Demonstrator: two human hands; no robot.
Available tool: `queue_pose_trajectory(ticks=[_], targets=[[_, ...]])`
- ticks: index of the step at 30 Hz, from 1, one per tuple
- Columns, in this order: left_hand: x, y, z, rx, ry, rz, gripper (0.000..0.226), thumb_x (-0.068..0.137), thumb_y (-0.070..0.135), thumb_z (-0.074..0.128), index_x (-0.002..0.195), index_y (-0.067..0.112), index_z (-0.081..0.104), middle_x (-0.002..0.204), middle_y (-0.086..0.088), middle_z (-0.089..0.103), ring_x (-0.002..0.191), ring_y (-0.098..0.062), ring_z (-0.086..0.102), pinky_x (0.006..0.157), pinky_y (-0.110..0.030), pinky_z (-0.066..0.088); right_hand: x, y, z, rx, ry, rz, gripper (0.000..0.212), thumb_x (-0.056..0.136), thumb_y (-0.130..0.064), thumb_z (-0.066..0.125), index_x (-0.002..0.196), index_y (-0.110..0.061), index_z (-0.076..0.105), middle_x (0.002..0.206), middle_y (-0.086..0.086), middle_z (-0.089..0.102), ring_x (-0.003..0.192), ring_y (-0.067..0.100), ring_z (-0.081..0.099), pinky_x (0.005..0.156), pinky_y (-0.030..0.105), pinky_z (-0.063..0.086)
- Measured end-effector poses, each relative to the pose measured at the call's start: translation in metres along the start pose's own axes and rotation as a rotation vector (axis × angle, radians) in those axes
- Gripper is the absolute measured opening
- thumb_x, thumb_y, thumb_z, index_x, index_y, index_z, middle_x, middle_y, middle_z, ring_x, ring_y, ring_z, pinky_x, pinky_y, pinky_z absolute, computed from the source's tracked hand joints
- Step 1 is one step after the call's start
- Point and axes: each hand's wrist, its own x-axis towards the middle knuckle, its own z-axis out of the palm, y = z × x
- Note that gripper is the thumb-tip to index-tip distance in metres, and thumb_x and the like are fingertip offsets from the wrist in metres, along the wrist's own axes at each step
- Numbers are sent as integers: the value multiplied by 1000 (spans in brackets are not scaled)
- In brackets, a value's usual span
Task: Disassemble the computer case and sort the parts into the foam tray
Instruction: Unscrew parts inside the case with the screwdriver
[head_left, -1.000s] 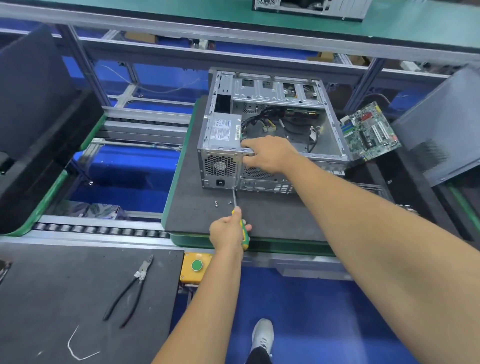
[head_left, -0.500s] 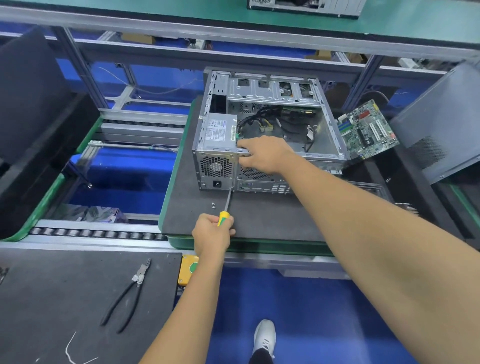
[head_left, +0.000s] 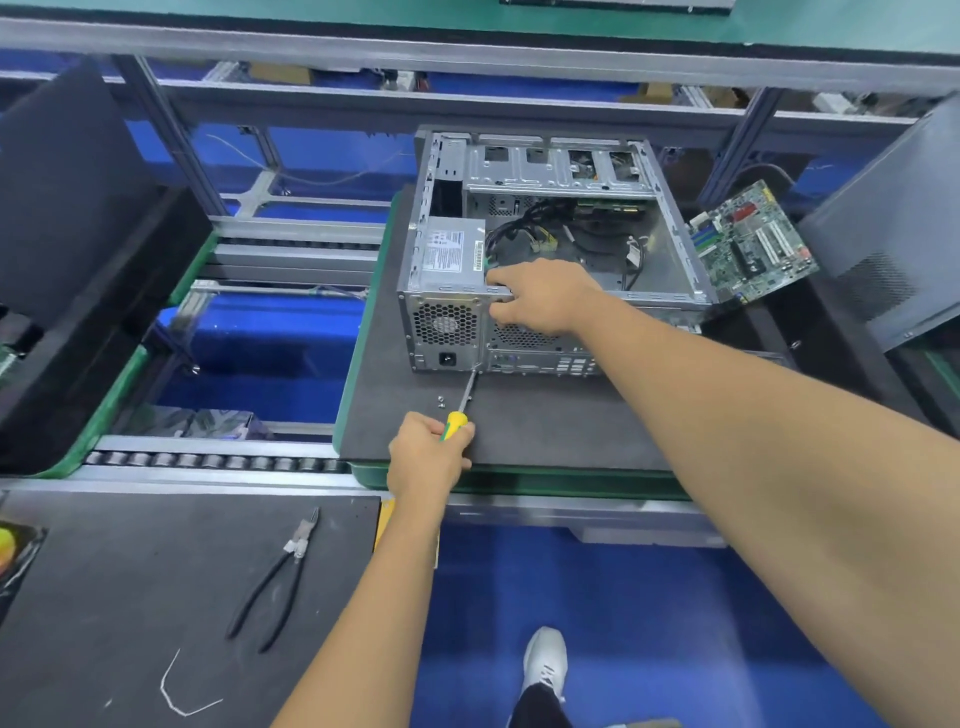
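Observation:
The open grey computer case (head_left: 670, 270) lies on a dark foam pad (head_left: 545, 431), its rear panel facing me. A silver power supply (head_left: 449, 260) sits in its near left corner, with loose cables (head_left: 524, 234) behind. My left hand (head_left: 428, 452) grips a yellow-green screwdriver (head_left: 457, 423); its tip touches the rear panel's lower edge beside the power socket. My right hand (head_left: 543, 296) grips the case's top rear edge next to the power supply. Two small screws (head_left: 441, 401) lie on the pad by the shaft.
A green motherboard (head_left: 750, 244) leans right of the case, beside a dark side panel (head_left: 883, 234). Black pliers (head_left: 275, 582) and a white wire scrap (head_left: 179, 691) lie on the near-left mat. Black foam trays (head_left: 78, 291) stand at left. Conveyor rollers (head_left: 208, 461) run along the front.
My left hand turned on the screwdriver and shifted slightly left; its handle, earlier sticking out below the hand, now shows above the fist. My right hand stays on the case.

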Motion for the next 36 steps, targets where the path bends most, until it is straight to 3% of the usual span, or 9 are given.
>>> queue_pose_trajectory(ticks=[3, 6, 9, 13, 17, 21, 25, 31, 36], targets=[[3, 6, -6, -10, -82, -7, 33, 94, 51, 63, 91, 18, 66, 74, 3, 73, 78, -21, 75, 87, -51, 59, 1, 1, 1, 11, 0, 5, 43, 90, -50, 48, 131, -36, 54, 70, -14, 49, 86, 27, 57, 63, 34, 36], [6, 10, -8, 40, -117, -1, 50, 103, 52, 44, 89, 10, 68, 97, -12, 73, 96, -36, 67, 92, -53, 56, 1, 2, 1, 12, 12, 14, 49, 88, -51, 47, 135, -37, 52, 82, -7, 58, 88, 26, 56, 67, 35, 38], [5, 10, -6, 44, -78, 113, 44, 97, 53, 61, 107, 10, 59, 116, -15, 60, 101, -30, 55, 93, -44, 51, 2, 2, 2, 18, 15, 22, 54, 86, -53, 45, 138, -39, 51, 89, -5, 60, 87, 25, 54, 66, 35, 36], [4, 5, -11, 59, -14, 112, 43, 82, 41, 83, 101, 18, 51, 103, -4, 65, 94, -26, 67, 84, -46, 57, 2, 2, 2, 19, 14, 30, 58, 83, -55, 43, 139, -40, 50, 88, -5, 60, 86, 25, 54, 59, 31, 31], [1, 9, -10, -48, -111, 19, 30, 101, 46, 56, 96, 17, 64, 80, -1, 74, 69, -21, 73, 81, -51, 62, 2, 2, 3, 24, 10, 42, 55, 86, -53, 45, 139, -40, 50, 88, -5, 64, 87, 25, 56, 64, 34, 36], [0, 14, -5, 6, -121, 46, 41, 100, 50, 55, 111, 11, 56, 117, -12, 55, 100, -38, 65, 89, -54, 57, 1, 1, 2, 19, 14, 43, 54, 88, -52, 47, 140, -39, 50, 89, -5, 66, 89, 25, 57, 68, 35, 37], [0, 8, -5, 20, -46, 119, 51, 83, 38, 83, 111, 20, 45, 108, -4, 58, 94, -28, 67, 81, -52, 59, 1, 2, 1, 17, 4, 47, 55, 88, -53, 47, 142, -39, 49, 103, -1, 67, 90, 25, 53, 70, 36, 38], [2, 12, 2, -74, -45, 58, 13, 105, 39, 43, 99, 28, 49, 78, 2, 74, 65, -20, 73, 85, -50, 59, -2, -1, -1, 15, 3, 42, 49, 88, -52, 48, 135, -38, 52, 89, -4, 62, 92, 28, 59, 68, 36, 37], [-2, 20, 3, -94, -88, 103, 48, 89, 50, 73, 109, 20, 41, 109, -11, 61, 82, -30, 70, 78, -49, 60, -2, -2, -2, 4, 8, 39, 41, 90, -50, 50, 128, -37, 55, 89, -4, 59, 89, 27, 56, 65, 34, 34]])
